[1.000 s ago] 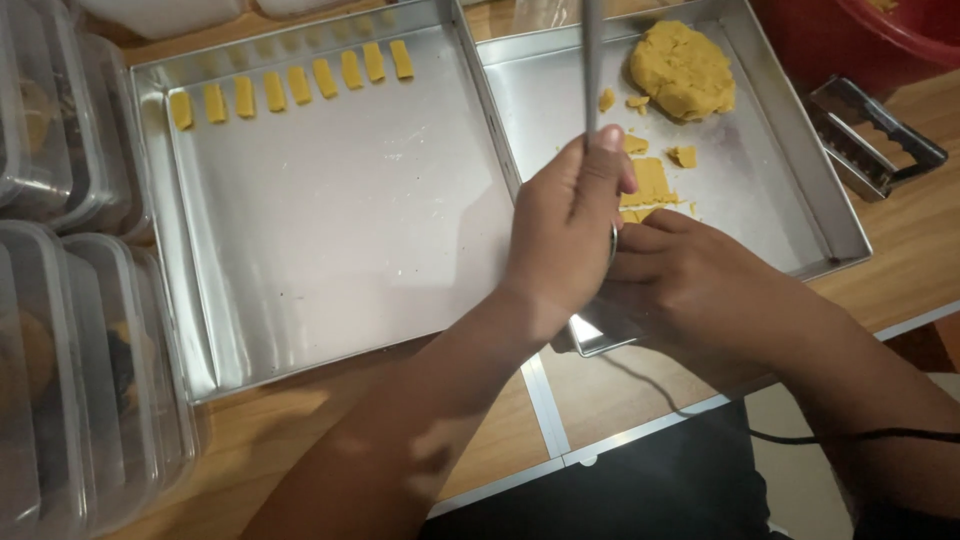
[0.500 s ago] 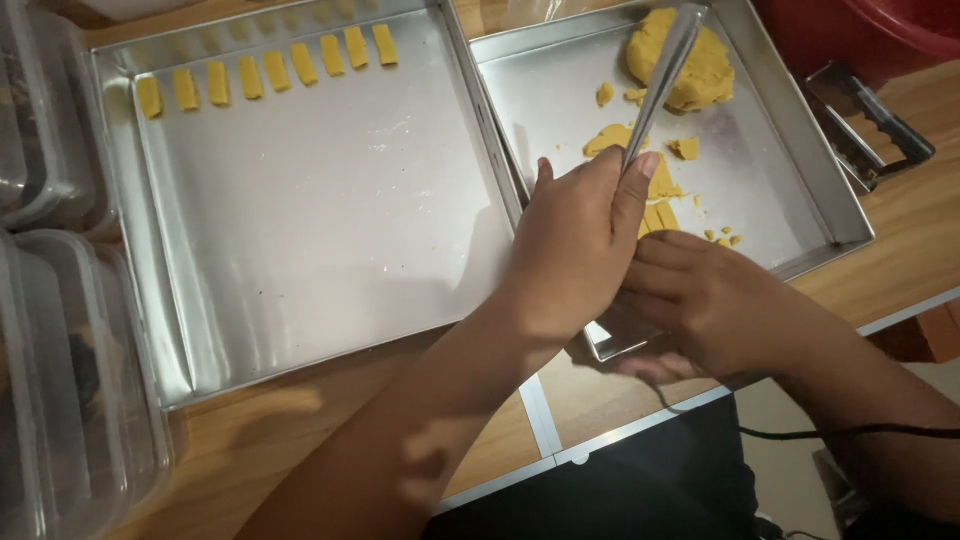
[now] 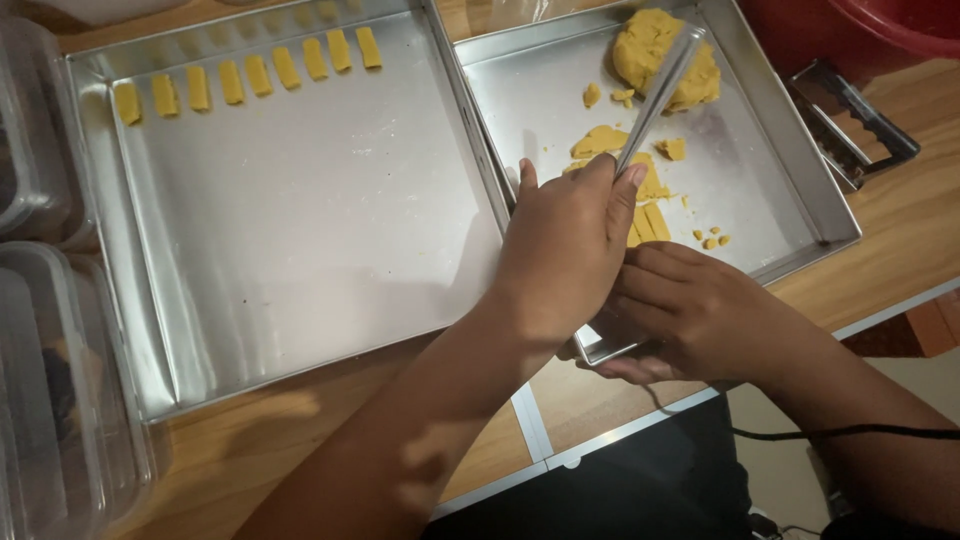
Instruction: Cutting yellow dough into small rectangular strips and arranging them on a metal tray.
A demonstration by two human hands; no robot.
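My left hand (image 3: 570, 245) grips a long flat metal blade (image 3: 658, 95) that slants up over the right tray (image 3: 800, 190). Right beside it, my right hand (image 3: 690, 315) rests at that tray's near edge, fingers curled next to cut yellow dough strips (image 3: 648, 222). I cannot tell what the right hand holds. A lump of yellow dough (image 3: 655, 50) sits at the tray's far end, with flattened scraps (image 3: 598, 142) and crumbs nearer. In the left tray (image 3: 300, 230), a row of several small dough sticks (image 3: 245, 78) lines the far edge.
Clear plastic containers (image 3: 40, 330) stack at the left edge of the wooden table (image 3: 900, 215). A metal hand tool (image 3: 855, 120) lies to the right of the trays, below a red bowl (image 3: 880, 25). A black cable (image 3: 830, 433) runs past my right arm.
The blade has tilted further right, from upright to slanting over the dough lump. Both hands stay close together at the right tray's near edge. The view has shifted slightly.
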